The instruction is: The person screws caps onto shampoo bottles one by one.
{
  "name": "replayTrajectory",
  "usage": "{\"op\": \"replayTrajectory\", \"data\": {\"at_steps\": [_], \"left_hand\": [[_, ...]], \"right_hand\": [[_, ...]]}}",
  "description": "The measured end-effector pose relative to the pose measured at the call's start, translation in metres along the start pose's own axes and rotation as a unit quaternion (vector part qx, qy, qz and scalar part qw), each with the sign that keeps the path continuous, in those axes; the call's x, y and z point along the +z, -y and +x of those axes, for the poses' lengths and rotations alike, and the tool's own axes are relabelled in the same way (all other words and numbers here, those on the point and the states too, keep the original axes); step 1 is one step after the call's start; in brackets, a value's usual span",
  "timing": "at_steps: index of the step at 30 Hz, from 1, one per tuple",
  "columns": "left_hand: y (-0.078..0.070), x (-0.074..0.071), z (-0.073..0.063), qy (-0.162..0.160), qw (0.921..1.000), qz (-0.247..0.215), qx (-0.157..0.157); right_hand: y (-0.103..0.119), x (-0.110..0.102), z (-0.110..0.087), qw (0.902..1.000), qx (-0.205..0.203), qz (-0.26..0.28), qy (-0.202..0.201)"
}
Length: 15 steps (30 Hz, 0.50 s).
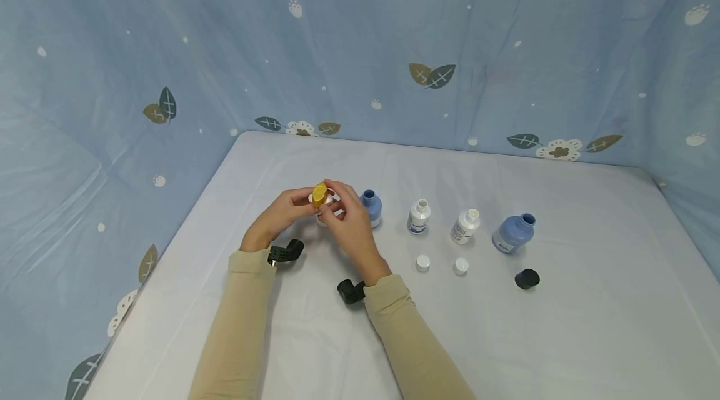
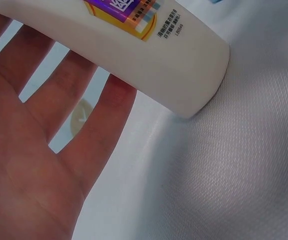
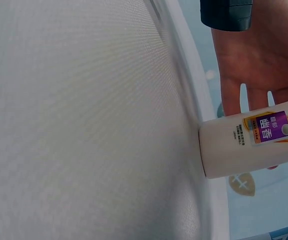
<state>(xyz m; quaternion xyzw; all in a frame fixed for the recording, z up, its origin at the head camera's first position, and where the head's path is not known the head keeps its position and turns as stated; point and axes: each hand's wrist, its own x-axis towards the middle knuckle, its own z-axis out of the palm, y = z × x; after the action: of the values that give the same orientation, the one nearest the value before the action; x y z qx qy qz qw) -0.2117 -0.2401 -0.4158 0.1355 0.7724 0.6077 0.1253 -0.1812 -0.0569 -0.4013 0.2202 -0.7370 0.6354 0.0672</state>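
Between both hands, at the left part of the table, stands a white lotion-like bottle (image 2: 184, 70) with a purple and yellow label and a gold cap (image 1: 319, 194). My left hand (image 1: 279, 214) holds the bottle from the left, near its top. The fingers and thumb of my right hand (image 1: 354, 228) are around the gold cap. In the right wrist view the bottle's lower body (image 3: 226, 150) shows, its base at the table. Whether the cap sits fully on the neck is hidden by the fingers. Just right of the right hand is an uncapped blue bottle (image 1: 372, 207).
Further right stand two uncapped white bottles (image 1: 419, 217) (image 1: 465, 226) and another uncapped blue bottle (image 1: 514, 233). In front of them lie two white caps (image 1: 423, 263) (image 1: 460, 266) and a black cap (image 1: 527, 279). A blue patterned curtain (image 1: 360, 44) surrounds the white table (image 1: 590, 312).
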Motion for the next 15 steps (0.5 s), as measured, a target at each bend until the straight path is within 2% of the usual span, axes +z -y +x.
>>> {"op": "replayTrajectory", "data": {"at_steps": [5, 15], "left_hand": [[-0.001, 0.0, 0.003, -0.001, 1.0, 0.005, 0.0], [0.001, 0.0, 0.0, -0.016, 0.9994, 0.021, -0.023]], "right_hand": [[-0.017, 0.003, 0.005, 0.9999, -0.007, -0.013, -0.009], [-0.017, 0.005, 0.003, 0.9994, -0.011, -0.027, -0.018]]}}
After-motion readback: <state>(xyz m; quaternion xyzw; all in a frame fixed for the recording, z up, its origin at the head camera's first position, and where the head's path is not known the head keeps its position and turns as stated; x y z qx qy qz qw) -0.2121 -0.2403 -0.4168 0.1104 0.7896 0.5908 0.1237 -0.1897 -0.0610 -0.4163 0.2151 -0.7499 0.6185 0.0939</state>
